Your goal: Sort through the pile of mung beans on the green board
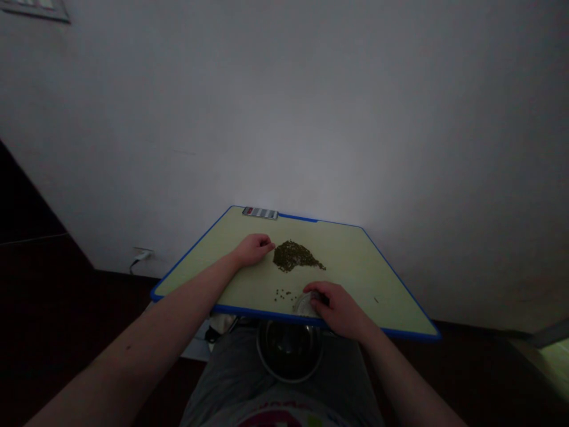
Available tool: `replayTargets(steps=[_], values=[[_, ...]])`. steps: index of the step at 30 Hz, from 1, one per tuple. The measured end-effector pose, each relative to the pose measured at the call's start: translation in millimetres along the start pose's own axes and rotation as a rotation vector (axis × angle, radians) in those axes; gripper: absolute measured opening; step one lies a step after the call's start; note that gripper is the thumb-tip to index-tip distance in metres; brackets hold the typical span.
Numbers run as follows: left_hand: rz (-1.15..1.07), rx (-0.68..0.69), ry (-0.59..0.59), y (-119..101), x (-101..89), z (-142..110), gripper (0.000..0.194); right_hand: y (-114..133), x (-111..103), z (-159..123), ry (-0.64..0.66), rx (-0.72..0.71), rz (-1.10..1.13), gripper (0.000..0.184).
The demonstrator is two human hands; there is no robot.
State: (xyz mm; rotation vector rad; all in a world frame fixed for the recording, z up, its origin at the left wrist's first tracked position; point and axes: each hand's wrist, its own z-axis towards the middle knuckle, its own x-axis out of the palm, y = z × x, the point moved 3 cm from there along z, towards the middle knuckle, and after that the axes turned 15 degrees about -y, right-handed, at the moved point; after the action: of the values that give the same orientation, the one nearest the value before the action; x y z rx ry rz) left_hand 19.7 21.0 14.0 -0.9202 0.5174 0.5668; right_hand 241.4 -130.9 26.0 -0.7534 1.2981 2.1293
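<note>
A pile of small dark green grains [294,256] lies on a pale table with a blue edge [267,311]. My left hand [253,248] rests on the table just left of the pile, fingers curled, fingertips touching the pile's edge. My right hand [341,307] sits near the table's front edge, its fingers closed on a small clear object [304,302]. A few loose grains [284,293] lie just left of that object. A dark round bowl [288,351] sits in my lap below the table edge.
A phone [260,213] lies at the table's far edge against the white wall. A wall socket with a plug [142,255] is low on the left. The room is dim; dark floor on both sides.
</note>
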Motion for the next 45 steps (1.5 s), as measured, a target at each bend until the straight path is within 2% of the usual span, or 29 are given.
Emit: replayTargets(steps=[14, 22, 26, 31, 38, 45], values=[[0.013, 0.022, 0.001, 1.5, 0.4, 0.5, 0.031, -9.9, -5.8, -4.6, 0.021, 0.02, 0.037, 0.029], [0.024, 0.009, -0.002, 0.7, -0.4, -0.3, 0.032, -23.3, -3.0, 17.0, -0.112, 0.05, -0.139, 0.029], [0.008, -0.001, 0.003, -0.2, -0.2, -0.4, 0.031, -16.1, 9.5, 31.7, -0.131, -0.004, -0.158, 0.029], [0.0, 0.003, -0.007, -1.3, -0.5, -0.8, 0.032, -3.2, 20.7, 39.2, -0.06, -0.08, -0.12, 0.03], [0.013, 0.019, -0.004, -1.8, -0.8, 0.6, 0.033, 5.9, 19.2, 29.7, 0.037, -0.144, -0.034, 0.03], [0.017, 0.022, 0.0, -1.3, 0.0, 0.8, 0.033, 9.7, 16.7, 14.6, 0.021, -0.108, 0.003, 0.029]])
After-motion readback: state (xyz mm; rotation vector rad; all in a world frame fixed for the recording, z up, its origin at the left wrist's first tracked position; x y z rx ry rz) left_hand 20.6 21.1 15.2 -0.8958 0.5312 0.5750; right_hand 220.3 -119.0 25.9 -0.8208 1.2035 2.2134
